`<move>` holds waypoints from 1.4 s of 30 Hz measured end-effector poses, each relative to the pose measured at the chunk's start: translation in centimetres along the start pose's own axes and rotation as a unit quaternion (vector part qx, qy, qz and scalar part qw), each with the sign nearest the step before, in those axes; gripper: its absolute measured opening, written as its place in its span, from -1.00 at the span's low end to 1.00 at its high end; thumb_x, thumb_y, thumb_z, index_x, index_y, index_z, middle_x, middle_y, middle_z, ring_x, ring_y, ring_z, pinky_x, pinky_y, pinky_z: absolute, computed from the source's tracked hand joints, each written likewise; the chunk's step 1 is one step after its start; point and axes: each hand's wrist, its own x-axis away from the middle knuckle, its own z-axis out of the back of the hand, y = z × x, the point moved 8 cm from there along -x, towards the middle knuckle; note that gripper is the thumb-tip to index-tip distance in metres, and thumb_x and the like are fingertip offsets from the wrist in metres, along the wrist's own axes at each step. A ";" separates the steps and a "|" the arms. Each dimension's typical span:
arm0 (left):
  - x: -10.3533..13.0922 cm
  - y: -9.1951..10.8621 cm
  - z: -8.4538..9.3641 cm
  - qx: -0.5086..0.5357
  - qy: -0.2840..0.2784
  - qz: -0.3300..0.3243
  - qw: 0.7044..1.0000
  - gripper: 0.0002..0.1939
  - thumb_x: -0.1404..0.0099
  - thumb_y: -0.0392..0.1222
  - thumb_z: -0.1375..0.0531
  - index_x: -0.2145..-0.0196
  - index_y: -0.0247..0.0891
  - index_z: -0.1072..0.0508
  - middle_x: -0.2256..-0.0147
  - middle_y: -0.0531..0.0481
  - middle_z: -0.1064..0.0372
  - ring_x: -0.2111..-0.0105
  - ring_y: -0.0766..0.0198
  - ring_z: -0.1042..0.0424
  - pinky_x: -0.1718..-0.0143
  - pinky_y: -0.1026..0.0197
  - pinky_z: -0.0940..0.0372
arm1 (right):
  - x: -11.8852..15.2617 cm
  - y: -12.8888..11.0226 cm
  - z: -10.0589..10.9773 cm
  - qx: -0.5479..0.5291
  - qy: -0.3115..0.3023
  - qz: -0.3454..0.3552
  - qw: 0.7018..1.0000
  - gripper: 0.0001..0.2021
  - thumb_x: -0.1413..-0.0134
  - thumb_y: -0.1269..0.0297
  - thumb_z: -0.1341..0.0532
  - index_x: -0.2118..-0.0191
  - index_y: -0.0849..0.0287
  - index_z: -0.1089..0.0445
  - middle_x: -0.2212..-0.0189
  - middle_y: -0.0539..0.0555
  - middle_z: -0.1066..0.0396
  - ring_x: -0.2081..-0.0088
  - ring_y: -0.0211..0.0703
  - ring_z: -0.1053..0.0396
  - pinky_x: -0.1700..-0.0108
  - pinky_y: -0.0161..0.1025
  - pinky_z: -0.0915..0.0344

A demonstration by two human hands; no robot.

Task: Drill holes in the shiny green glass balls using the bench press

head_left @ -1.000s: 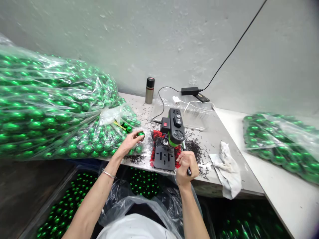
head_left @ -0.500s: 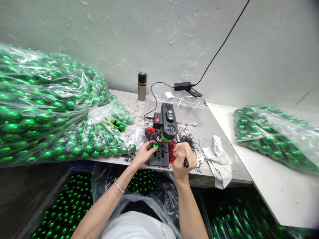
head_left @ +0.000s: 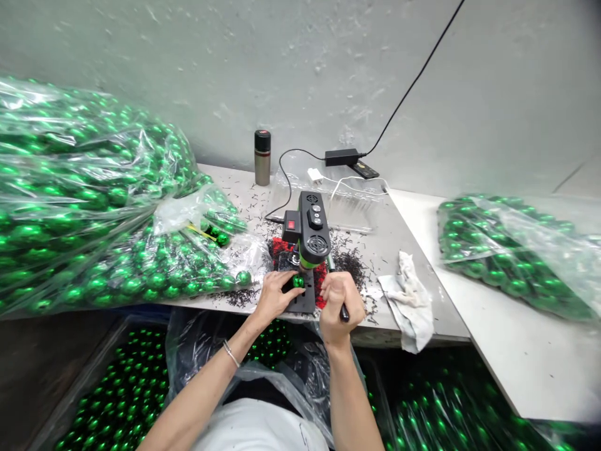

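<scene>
A small black and green bench drill press (head_left: pixel 313 222) stands on a slotted base plate (head_left: pixel 304 302) at the front of the table. My left hand (head_left: pixel 275 295) pinches a shiny green ball (head_left: pixel 298 281) between thumb and fingers, just below the drill head and above the plate. Whether the ball touches the tool is too small to tell. On the right of the machine, my right hand (head_left: pixel 342 305) is wrapped round the lever, whose black handle end (head_left: pixel 344 313) pokes out below the fist. Red cloth (head_left: pixel 321 275) shows beside the machine, and black shavings (head_left: pixel 350 266) lie around it.
Large clear bags of green balls (head_left: pixel 84 207) lie at left; another bag (head_left: pixel 507 250) rests on the right-hand board. Behind the press are a thermos (head_left: pixel 262 160), a power adapter (head_left: pixel 342 157) and cables. A rag (head_left: pixel 408 304) hangs over the front edge. Balls (head_left: pixel 117 388) fill containers below.
The thumb and fingers of my left hand have shifted on the green ball, which shows more fully now. My right hand stays on the lever. The whole view has moved slightly.
</scene>
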 end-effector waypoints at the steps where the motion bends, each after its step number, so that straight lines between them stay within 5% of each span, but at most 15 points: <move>1: 0.1 -0.1 -0.1 -0.001 0.008 -0.004 1.000 -0.68 -0.27 -0.05 -0.35 0.05 -0.17 -0.59 0.06 -0.14 -0.59 0.05 -0.01 -0.52 -0.10 -0.11 -0.30 | 0.5 0.2 0.0 0.001 0.000 0.005 1.000 -0.73 -0.33 0.36 -0.05 0.45 0.12 -0.27 0.53 -0.04 -0.29 0.48 -0.27 -0.30 0.42 -0.25 -0.21; 9: 0.4 -0.3 -0.4 -0.008 0.015 -0.013 1.000 -0.71 -0.29 -0.06 -0.33 0.05 -0.16 -0.58 0.07 -0.14 -0.59 0.06 0.02 -0.51 -0.12 -0.12 -0.26 | 4.6 2.8 -0.8 0.002 0.031 0.089 0.996 -0.67 -0.36 0.34 0.04 0.49 0.11 -0.12 0.52 -0.06 -0.25 0.48 -0.29 -0.27 0.25 -0.16 -0.31; 16: 0.6 -0.4 -0.5 -0.008 0.017 -0.009 1.000 -0.69 -0.26 -0.09 -0.35 0.04 -0.16 -0.57 0.07 -0.13 -0.59 0.05 0.01 -0.50 -0.15 -0.14 -0.24 | 6.2 4.9 -1.1 -0.014 0.043 0.083 0.995 -0.67 -0.38 0.27 0.10 0.47 0.09 -0.13 0.48 -0.05 -0.25 0.47 -0.26 -0.33 0.22 -0.08 -0.38; 23: 0.5 -0.4 -0.5 -0.006 0.015 -0.016 1.000 -0.72 -0.29 -0.08 -0.33 0.06 -0.17 -0.57 0.08 -0.13 -0.59 0.06 0.02 -0.51 -0.13 -0.12 -0.25 | 5.9 4.5 -1.1 -0.006 0.030 0.102 0.994 -0.68 -0.39 0.29 0.11 0.45 0.09 -0.13 0.46 -0.07 -0.26 0.47 -0.30 -0.36 0.06 -0.03 -0.41; 29: 0.3 -0.3 -0.4 0.006 0.014 -0.010 1.000 -0.71 -0.29 -0.08 -0.32 0.05 -0.16 -0.57 0.07 -0.14 -0.59 0.05 0.01 -0.51 -0.14 -0.13 -0.25 | 5.2 3.1 -1.4 0.030 -0.033 0.153 0.987 -0.71 -0.36 0.35 0.06 0.44 0.10 -0.16 0.48 -0.05 -0.29 0.42 -0.25 -0.38 0.18 -0.12 -0.37; 32: 0.0 -0.3 -0.4 0.014 0.016 -0.006 1.000 -0.70 -0.27 -0.07 -0.34 0.06 -0.16 -0.58 0.07 -0.14 -0.59 0.04 0.01 -0.51 -0.14 -0.14 -0.25 | 3.7 2.1 -0.7 0.017 -0.011 0.120 0.993 -0.70 -0.35 0.37 0.04 0.47 0.10 -0.16 0.52 -0.05 -0.28 0.46 -0.26 -0.32 0.27 -0.18 -0.32; 37: 1.1 -0.1 0.3 0.025 0.045 0.000 0.999 -0.69 -0.27 -0.05 -0.34 0.04 -0.14 -0.57 0.09 -0.13 -0.59 0.06 0.01 -0.52 -0.08 -0.11 -0.32 | -0.5 0.6 0.0 0.006 -0.018 -0.040 0.999 -0.69 -0.37 0.29 -0.01 0.46 0.12 -0.23 0.53 -0.05 -0.27 0.51 -0.31 -0.25 0.43 -0.28 -0.18; 42: 4.8 0.8 2.0 -0.024 0.042 -0.052 0.997 -0.50 -0.28 0.06 -0.32 -0.11 -0.17 -0.47 -0.01 -0.21 -0.52 -0.01 -0.05 -0.48 -0.08 -0.13 -0.33 | -1.1 -0.1 0.1 -0.009 -0.018 -0.050 0.999 -0.67 -0.37 0.29 -0.05 0.49 0.13 -0.25 0.54 -0.06 -0.26 0.50 -0.32 -0.25 0.40 -0.27 -0.17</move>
